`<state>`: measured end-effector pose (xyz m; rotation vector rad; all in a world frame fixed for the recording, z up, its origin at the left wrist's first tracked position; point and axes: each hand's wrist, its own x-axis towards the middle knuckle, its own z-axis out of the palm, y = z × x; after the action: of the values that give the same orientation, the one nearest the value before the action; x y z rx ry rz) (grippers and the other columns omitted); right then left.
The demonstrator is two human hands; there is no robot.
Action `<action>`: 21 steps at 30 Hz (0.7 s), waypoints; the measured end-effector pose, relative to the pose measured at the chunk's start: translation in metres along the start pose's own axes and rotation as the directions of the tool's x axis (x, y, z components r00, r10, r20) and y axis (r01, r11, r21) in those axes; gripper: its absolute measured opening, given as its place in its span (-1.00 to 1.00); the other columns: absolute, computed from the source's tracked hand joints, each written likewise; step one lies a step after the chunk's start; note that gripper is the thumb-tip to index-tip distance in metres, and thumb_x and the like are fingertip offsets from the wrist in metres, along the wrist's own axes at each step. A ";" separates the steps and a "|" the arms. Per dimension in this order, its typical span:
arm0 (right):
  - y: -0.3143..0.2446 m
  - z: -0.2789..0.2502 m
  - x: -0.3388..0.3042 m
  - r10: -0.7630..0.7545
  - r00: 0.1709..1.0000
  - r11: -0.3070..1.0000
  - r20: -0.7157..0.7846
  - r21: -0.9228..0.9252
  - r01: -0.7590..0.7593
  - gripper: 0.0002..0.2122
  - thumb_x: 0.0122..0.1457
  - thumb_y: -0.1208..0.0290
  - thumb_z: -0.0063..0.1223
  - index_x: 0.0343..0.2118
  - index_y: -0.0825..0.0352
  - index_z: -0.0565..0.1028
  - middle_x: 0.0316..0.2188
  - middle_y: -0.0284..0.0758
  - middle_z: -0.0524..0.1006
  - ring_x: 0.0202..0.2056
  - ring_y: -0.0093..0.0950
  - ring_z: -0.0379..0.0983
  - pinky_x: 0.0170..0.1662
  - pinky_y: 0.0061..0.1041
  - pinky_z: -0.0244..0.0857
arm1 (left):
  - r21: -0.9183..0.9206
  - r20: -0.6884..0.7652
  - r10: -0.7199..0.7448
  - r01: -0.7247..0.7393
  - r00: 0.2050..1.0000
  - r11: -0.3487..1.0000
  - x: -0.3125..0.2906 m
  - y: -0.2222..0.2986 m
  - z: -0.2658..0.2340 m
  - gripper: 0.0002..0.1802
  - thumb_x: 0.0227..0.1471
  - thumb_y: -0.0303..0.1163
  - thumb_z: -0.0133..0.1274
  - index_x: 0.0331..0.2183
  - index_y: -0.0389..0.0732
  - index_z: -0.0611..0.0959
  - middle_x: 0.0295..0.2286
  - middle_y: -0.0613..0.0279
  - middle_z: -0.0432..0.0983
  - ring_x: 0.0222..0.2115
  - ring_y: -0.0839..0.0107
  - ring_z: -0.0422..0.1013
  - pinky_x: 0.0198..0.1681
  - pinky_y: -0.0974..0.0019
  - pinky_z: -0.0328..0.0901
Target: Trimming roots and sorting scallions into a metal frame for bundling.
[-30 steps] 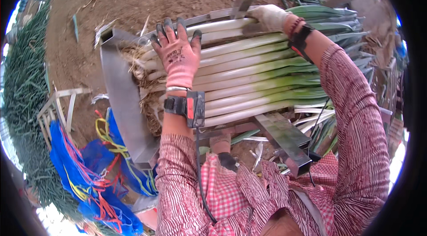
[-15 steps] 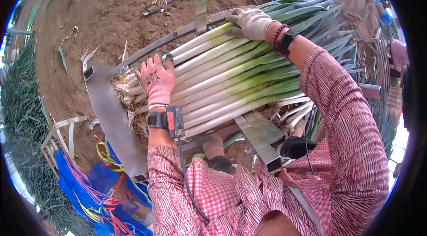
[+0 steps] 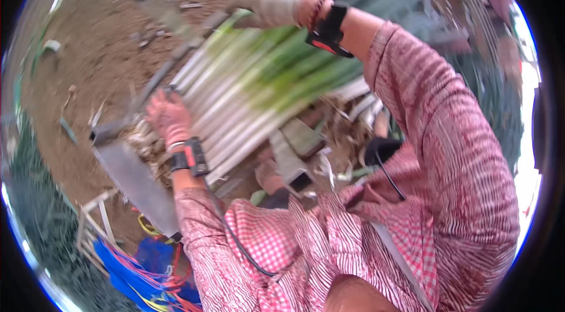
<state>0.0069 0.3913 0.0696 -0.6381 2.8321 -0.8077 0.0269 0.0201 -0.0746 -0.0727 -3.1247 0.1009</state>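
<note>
Left hand (image 3: 169, 115) sits over the leeks (image 3: 229, 106) by the roots (image 3: 154, 153), right hand (image 3: 268, 6) at their far edge; blur hides whether either grip pinches.

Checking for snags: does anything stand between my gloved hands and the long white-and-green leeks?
Nothing visible. Your pink-gloved left hand lies over the long white-and-green leeks near their root end; your whitish-gloved right hand is at their far edge.
</note>
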 end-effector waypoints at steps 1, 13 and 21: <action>-0.010 0.000 -0.013 0.010 0.998 0.994 -0.063 0.111 -0.003 -0.55 0.21 -0.03 0.07 0.01 0.20 0.54 -0.13 -0.16 0.60 -0.07 -0.15 0.51 0.01 -0.29 0.38 | 0.034 0.019 -0.005 0.004 1.000 0.999 0.000 -0.012 0.011 -0.40 0.23 0.06 -0.23 0.09 -0.17 0.46 0.06 0.04 0.39 0.13 0.05 0.26 0.21 -0.19 0.06; -0.038 -0.136 -0.381 0.742 0.632 0.552 -0.224 0.738 -0.387 -0.77 0.31 0.37 0.06 -0.06 0.36 0.57 -0.22 -0.35 0.63 -0.15 -0.59 0.54 -0.05 -0.50 0.43 | -0.484 -0.043 0.057 -0.070 0.997 0.872 -0.012 -0.026 0.044 -0.36 0.22 -0.09 -0.02 0.15 -0.37 0.41 0.10 -0.21 0.36 0.12 -0.01 0.29 0.20 0.10 0.16; 0.056 -0.064 -0.695 0.895 -0.243 0.334 -0.373 0.924 -0.189 -0.77 0.25 0.23 0.04 -0.26 0.31 0.55 -0.38 -0.32 0.61 -0.35 -0.44 0.55 -0.23 -0.36 0.44 | -0.782 0.069 0.249 -0.103 0.966 0.614 -0.038 0.074 -0.129 -0.68 0.28 -0.28 -0.07 -0.26 -0.34 0.65 -0.41 0.30 0.57 -0.45 0.51 0.38 -0.35 0.39 0.27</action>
<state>0.5991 0.7640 0.0991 2.1879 2.3565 -2.1011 0.0703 0.1006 0.0491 -0.3991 -3.0253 -1.3230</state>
